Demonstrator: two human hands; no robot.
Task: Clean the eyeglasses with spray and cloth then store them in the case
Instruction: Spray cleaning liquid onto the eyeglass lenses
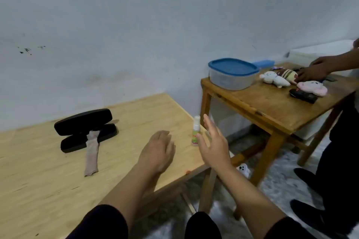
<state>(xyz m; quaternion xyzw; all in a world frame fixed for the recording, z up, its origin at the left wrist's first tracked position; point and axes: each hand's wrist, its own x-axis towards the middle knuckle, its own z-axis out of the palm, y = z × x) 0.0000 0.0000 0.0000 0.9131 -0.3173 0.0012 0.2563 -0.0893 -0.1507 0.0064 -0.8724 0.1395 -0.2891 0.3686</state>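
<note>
Case (85, 131) lies open at 10 o'clock on the table (38, 190), long axis running 8 to 2, cloth (92, 153) draped out of it toward 6. Glasses not visible. My left hand (157, 151) hovers palm down, grip loose, empty. Spray bottle (195, 132) upright near the table's right edge. My right hand (213, 143), fingers spread, empty, just beside it at the edge.

Soft, even indoor light fills the scene, casting only faint shadows and no glare. Wide-angle distortion bends the edges, and slight blur and compression smear fine detail throughout the frame.
</note>
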